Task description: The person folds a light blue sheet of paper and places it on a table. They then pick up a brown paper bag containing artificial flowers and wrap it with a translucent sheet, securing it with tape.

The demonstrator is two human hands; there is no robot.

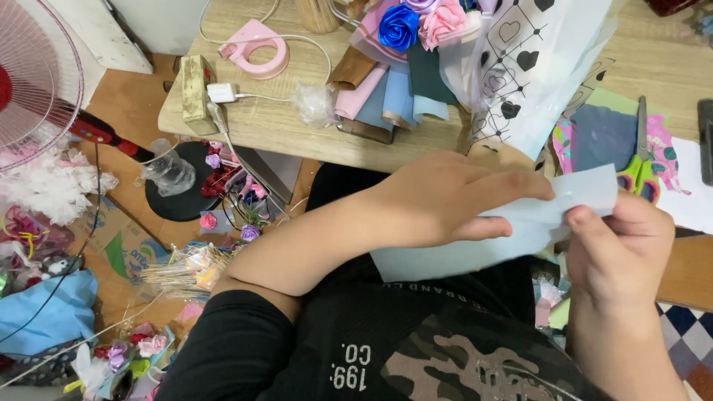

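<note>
A pale blue sheet of paper (572,194) is held in front of my chest, just below the wooden table's edge (297,134). My left hand (445,197) lies across the sheet with its fingers over the top and thumb underneath. My right hand (620,249) pinches the sheet's right end between thumb and fingers. On the table behind them stands a bouquet of ribbon roses (420,22) in blue and pink, wrapped in clear film with black hearts (520,67). Green-handled scissors (640,167) lie on coloured paper close to my right hand.
A pink ring-shaped holder (256,48), a white charger plug (221,92) and folded coloured sheets (386,96) sit on the table. To the left, the floor holds a fan (33,82), small ribbon flowers (223,193), a bundle of sticks (182,271) and blue cloth (52,312).
</note>
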